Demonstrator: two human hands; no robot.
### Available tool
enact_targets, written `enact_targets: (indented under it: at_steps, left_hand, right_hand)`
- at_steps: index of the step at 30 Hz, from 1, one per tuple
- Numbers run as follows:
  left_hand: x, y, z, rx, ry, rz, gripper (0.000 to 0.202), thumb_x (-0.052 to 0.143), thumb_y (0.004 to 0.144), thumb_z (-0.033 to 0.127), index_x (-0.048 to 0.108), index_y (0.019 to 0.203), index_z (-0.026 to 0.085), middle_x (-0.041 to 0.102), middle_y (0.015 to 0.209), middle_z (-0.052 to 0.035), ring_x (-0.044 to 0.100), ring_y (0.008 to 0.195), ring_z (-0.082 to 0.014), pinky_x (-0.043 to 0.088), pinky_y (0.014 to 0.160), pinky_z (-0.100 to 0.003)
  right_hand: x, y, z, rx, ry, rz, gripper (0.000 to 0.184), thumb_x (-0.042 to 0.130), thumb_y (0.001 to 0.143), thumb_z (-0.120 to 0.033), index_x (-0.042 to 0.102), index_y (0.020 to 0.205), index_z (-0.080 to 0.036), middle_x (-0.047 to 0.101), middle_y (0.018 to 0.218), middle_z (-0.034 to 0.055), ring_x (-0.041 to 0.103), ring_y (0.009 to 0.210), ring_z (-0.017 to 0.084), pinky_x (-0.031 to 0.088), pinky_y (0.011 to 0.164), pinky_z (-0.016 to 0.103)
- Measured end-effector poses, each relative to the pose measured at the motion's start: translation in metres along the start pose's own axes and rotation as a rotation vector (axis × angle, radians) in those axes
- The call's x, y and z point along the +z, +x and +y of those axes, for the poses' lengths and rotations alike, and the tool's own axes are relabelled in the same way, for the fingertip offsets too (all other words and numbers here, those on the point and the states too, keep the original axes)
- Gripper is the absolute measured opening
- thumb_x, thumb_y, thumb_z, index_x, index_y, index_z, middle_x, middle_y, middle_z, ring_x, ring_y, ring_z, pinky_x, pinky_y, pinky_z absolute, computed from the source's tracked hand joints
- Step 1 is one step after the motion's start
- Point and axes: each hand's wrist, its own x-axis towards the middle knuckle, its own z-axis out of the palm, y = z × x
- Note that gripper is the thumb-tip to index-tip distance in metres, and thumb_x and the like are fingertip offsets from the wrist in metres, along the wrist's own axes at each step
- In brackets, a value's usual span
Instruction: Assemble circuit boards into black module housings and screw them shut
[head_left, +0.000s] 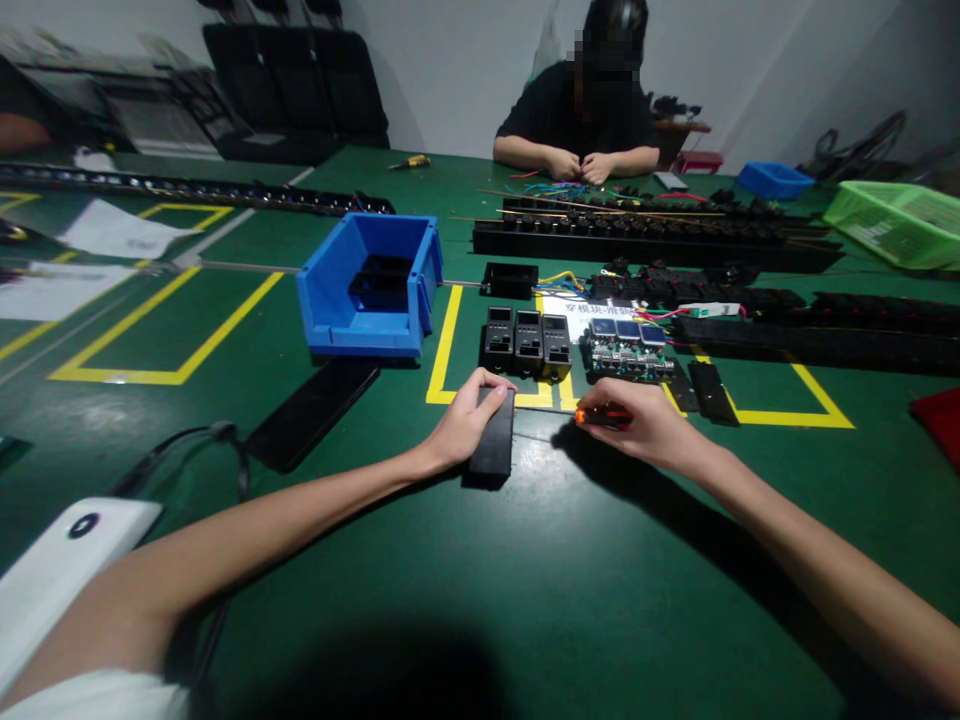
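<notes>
Work on the black case [496, 445] looks unfinished: it sits on or just above the green table [585, 560], a screwdriver [602, 417] shaft reaching its far end, while bare circuit boards [628, 345] lie beyond, beside three upright black modules [529, 338]. Left hand [469, 420] grips the case, thumb on top; right hand [641, 420] is closed around the screwdriver's handle, palm inward.

We wear white cloth [101, 697], just showing at eight o'clock, and our forearms [300, 525] are bare down to left hand [469, 420] and right hand [637, 420].
</notes>
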Motion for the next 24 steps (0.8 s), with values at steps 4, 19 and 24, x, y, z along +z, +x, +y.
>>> enact_targets:
  at_steps: [4,19,24]
  left_hand:
    - [0.0,0.0,-0.001,0.002,-0.008,-0.01,0.023,0.048,0.095,0.039,0.057,0.099,0.018,0.061,0.102,-0.0049,0.057,0.098,-0.0183,0.042,0.093,-0.032]
    - [0.002,-0.001,0.002,0.01,-0.04,0.01,0.02,0.049,0.095,0.035,0.056,0.096,0.017,0.061,0.101,-0.0062,0.057,0.099,-0.0194,0.041,0.096,-0.034]
    - [0.003,-0.001,0.002,0.026,-0.035,0.0,0.02,0.049,0.094,0.035,0.056,0.096,0.016,0.061,0.099,-0.0058,0.057,0.097,-0.0193,0.042,0.094,-0.034]
  right_hand:
    - [-0.003,-0.003,0.008,-0.264,-0.35,0.018,0.015,0.055,0.093,-0.024,0.068,0.091,-0.019,0.072,0.087,0.0095,0.062,0.076,0.019,0.05,0.065,0.031]
    - [-0.001,0.0,-0.002,0.119,0.133,-0.037,0.025,0.066,0.087,-0.04,0.069,0.089,-0.016,0.073,0.087,0.0083,0.067,0.079,0.02,0.049,0.068,0.03]
    - [-0.002,0.005,-0.007,0.401,0.419,-0.125,0.03,0.071,0.08,-0.045,0.067,0.079,-0.015,0.07,0.073,0.0038,0.062,0.065,0.015,0.044,0.058,0.026]
